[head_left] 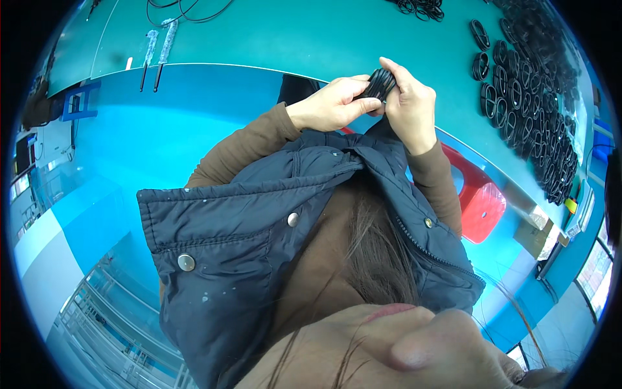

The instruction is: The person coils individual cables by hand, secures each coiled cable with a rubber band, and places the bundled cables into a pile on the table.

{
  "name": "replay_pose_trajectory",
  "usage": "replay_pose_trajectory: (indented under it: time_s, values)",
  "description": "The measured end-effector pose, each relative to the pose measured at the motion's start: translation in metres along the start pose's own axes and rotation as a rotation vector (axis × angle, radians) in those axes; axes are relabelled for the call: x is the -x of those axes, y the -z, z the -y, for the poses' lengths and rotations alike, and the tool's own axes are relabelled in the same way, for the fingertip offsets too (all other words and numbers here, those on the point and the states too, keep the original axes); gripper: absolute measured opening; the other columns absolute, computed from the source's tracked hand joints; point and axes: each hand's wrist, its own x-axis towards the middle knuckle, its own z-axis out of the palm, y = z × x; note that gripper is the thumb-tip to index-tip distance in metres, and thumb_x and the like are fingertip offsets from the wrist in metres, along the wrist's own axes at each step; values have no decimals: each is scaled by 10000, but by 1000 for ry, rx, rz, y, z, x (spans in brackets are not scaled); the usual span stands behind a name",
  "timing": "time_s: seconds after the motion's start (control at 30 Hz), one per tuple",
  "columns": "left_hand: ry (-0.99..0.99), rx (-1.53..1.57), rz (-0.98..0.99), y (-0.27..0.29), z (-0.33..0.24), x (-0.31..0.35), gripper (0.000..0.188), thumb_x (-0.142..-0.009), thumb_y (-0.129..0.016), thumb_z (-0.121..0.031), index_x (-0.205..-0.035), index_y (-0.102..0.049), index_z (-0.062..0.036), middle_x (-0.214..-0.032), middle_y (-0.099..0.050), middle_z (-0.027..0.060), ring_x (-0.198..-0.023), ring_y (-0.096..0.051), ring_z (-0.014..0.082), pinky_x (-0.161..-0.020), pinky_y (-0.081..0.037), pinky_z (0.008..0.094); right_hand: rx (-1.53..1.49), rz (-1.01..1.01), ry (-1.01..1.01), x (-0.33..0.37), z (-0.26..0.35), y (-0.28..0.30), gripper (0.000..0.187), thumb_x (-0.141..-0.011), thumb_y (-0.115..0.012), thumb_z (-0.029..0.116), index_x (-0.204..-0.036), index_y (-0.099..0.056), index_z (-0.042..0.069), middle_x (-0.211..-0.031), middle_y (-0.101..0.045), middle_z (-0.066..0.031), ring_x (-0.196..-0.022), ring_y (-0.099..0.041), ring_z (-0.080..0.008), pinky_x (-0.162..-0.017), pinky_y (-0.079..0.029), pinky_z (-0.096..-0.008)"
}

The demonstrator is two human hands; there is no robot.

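Observation:
A coiled black cable (380, 84) is held between my two hands at the near edge of the green table (311, 39). My left hand (337, 104) grips the coil from the left, its thumb laid along the lower side. From the right, my right hand (411, 104) closes on the same bundle, with its index finger reaching over the top. The fingers behind the coil are partly hidden. Whether a tie is around the cable cannot be made out.
Many coiled black cables (528, 97) lie in a heap on the table's right side. Loose cables (420, 8) rest at the far edge. Two plastic-wrapped, black-ended rods (162, 48) overhang the table edge at left. A red chair (483, 204) and cardboard box (536, 238) stand at right.

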Motion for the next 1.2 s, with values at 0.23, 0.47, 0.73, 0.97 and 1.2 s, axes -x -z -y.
replay_pose_trajectory:
  time_s: [0.23,0.47,0.73,0.97,1.2]
  values:
    - [-15,10,-80,-8,5,6,191,-947,-527,-124,-858,-630,9,-911,-607,102,-744,-597,178,-679,-513,299,-344,318,-84,-9,-10,16,455,-823,-483,-66,-1258,-577,34,-1090,-683,-150,-763,-654,-190,-674,-532,-246]
    - [6,184,-33,-14,0,5,137,-941,-531,-83,-1014,-590,17,-936,-611,104,-795,-615,175,-693,-527,270,-1271,331,-237,-3,-12,7,446,-827,-550,16,-1273,-555,26,-1116,-670,-164,-937,-646,-210,-776,-516,-283]
    - [77,213,51,-14,-9,6,108,-918,-537,-32,-999,-589,17,-867,-618,103,-744,-606,172,-661,-521,269,-857,368,-190,-9,1,-4,433,-885,-575,91,-1306,-522,8,-1210,-608,-232,-994,-658,-258,-814,-544,-314]
    - [57,149,90,-11,-11,5,104,-905,-550,-24,-985,-590,29,-842,-627,105,-737,-607,173,-664,-523,269,-858,334,-112,-10,-2,-10,374,-900,-569,88,-1261,-558,-9,-1142,-643,-218,-1040,-651,-281,-845,-545,-331]
    - [49,171,78,-8,-1,1,104,-896,-565,-27,-978,-589,33,-826,-635,102,-733,-609,171,-670,-524,264,-856,327,-107,-13,-2,-12,345,-907,-559,78,-1240,-575,-10,-1106,-659,-207,-1040,-652,-277,-862,-538,-338]
